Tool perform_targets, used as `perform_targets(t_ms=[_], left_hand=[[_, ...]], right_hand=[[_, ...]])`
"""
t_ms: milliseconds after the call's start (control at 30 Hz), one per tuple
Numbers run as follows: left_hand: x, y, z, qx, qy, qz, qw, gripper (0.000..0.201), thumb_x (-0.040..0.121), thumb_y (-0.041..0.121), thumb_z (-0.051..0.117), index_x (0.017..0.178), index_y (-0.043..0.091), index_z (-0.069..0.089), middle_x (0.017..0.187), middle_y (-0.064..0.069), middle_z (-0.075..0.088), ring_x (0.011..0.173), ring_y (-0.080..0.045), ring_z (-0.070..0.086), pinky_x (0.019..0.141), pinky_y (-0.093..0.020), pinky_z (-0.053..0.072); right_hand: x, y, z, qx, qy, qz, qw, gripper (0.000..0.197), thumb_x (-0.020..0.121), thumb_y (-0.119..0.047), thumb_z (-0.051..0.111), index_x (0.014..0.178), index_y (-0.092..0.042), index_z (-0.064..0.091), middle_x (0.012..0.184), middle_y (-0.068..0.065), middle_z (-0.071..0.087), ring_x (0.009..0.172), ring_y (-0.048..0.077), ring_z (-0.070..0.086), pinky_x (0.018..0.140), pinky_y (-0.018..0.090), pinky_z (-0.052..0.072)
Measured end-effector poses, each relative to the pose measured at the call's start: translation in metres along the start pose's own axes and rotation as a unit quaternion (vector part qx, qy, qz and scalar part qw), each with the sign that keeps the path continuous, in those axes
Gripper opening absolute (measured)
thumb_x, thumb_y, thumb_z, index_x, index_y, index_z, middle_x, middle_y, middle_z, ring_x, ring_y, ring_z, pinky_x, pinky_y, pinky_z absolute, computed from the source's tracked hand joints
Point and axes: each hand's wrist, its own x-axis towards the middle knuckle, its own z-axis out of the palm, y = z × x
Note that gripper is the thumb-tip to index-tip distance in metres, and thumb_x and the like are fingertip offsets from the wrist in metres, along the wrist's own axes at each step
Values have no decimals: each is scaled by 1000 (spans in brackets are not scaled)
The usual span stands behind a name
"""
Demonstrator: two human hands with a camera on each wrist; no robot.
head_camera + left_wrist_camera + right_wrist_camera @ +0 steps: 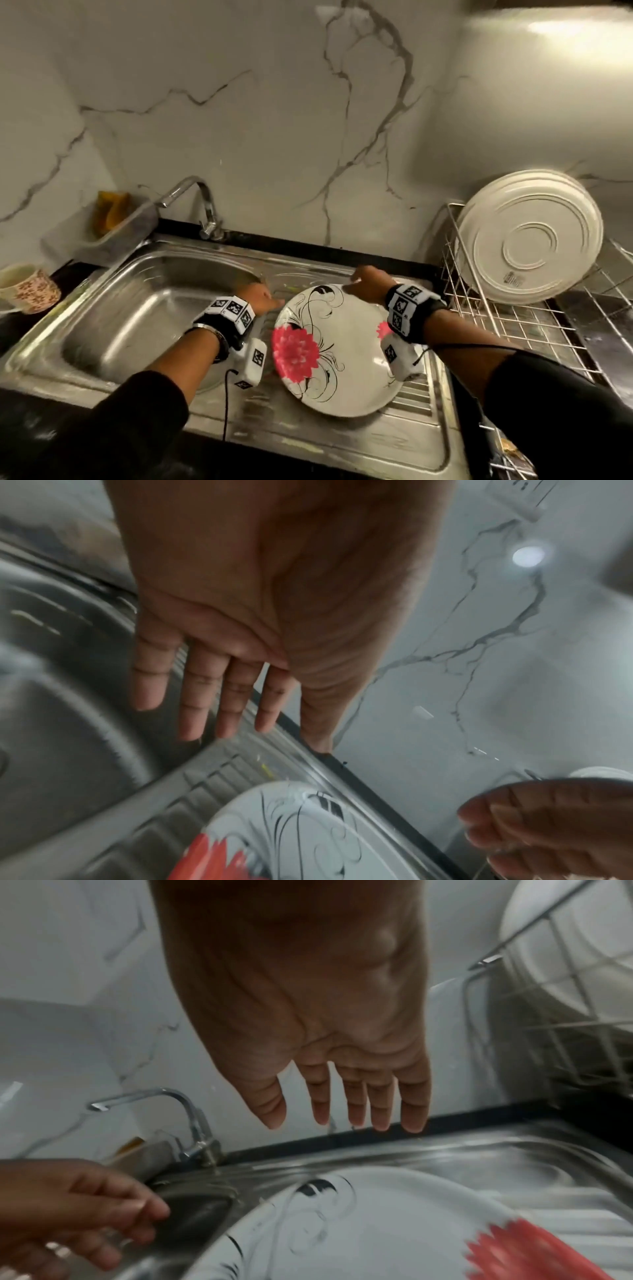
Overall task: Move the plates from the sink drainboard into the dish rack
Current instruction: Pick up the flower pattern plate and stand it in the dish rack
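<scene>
A white plate with a pink flower and black swirls lies flat on the steel drainboard; its rim also shows in the left wrist view and the right wrist view. My left hand hovers just left of the plate's far edge, fingers straight and spread, holding nothing. Over the plate's far rim hangs my right hand, its fingers straight and empty. A plain white plate stands on edge in the wire dish rack at the right.
The sink basin lies to the left, with a tap behind it. A grey tub holding yellow things and a flowered mug stand at the far left. A marble wall rises behind.
</scene>
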Motion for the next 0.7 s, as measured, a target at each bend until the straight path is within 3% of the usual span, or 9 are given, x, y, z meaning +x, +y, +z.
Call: perform_targets(t_ms=[67, 100, 167, 233, 300, 367, 533, 600, 700], left_hand=[[10, -7, 17, -2, -15, -5, 1000, 53, 86, 50, 59, 50, 16, 40, 51, -3, 41, 52, -19, 41, 50, -27, 26], [13, -9, 25, -1, -22, -8, 1000, 49, 85, 52, 59, 54, 16, 48, 56, -4, 48, 60, -21, 49, 52, -27, 30], [21, -11, 41, 16, -44, 2, 999, 44, 83, 56, 58, 83, 13, 68, 83, -7, 69, 83, -26, 64, 66, -28, 46], [26, -11, 52, 28, -49, -9, 998, 51, 85, 55, 57, 107, 9, 67, 107, -12, 71, 99, -29, 67, 80, -31, 51], [30, -9, 58, 31, -45, -20, 998, 51, 87, 51, 57, 106, 4, 66, 110, -17, 70, 102, -31, 67, 81, -32, 52], [32, -7, 60, 33, -44, -24, 998, 49, 87, 49, 57, 99, 3, 68, 106, -18, 71, 97, -32, 68, 74, -33, 51], [37, -10, 60, 3, -21, -35, 999, 37, 87, 43, 59, 77, 8, 66, 73, -9, 68, 68, -28, 65, 53, -23, 41], [36, -11, 60, -8, -19, -40, 999, 40, 87, 43, 58, 78, 5, 69, 71, -8, 70, 68, -28, 68, 56, -26, 49], [37, -15, 61, -29, -18, -43, 998, 34, 87, 37, 60, 79, 6, 73, 75, -9, 74, 65, -25, 69, 63, -28, 53]], right_hand=[[-1, 19, 20, 4, -7, 48, 999, 48, 96, -38, 57, 130, -4, 61, 135, 15, 60, 125, 31, 55, 101, 31, 44], [-1, 30, 29, 4, -7, 69, 998, 48, 95, -37, 58, 131, -5, 60, 135, 14, 60, 124, 30, 56, 100, 31, 44], [-3, 51, 46, 19, -7, 117, 993, 46, 91, -34, 60, 127, -5, 62, 124, 15, 66, 106, 29, 66, 88, 30, 53], [-2, 72, 61, 42, -10, 159, 986, 40, 87, -30, 59, 116, -5, 66, 107, 13, 73, 88, 28, 72, 79, 32, 59], [-3, 87, 71, 29, -16, 182, 983, 36, 89, -30, 53, 111, -6, 68, 106, 12, 73, 96, 29, 70, 84, 33, 57], [-6, 93, 75, 19, -24, 193, 981, 35, 95, -29, 49, 115, -6, 66, 113, 13, 70, 105, 30, 67, 90, 36, 54], [-3, 102, 80, 27, -16, 227, 973, 32, 97, -23, 51, 119, -3, 63, 113, 13, 69, 108, 29, 66, 84, 30, 50], [-2, 105, 81, 43, -5, 247, 968, 33, 96, -25, 53, 117, -1, 62, 103, 12, 66, 102, 28, 66, 80, 30, 50], [-1, 108, 82, 81, 24, 268, 960, 38, 97, -33, 53, 114, 0, 64, 108, 14, 69, 97, 29, 67, 72, 28, 48]])
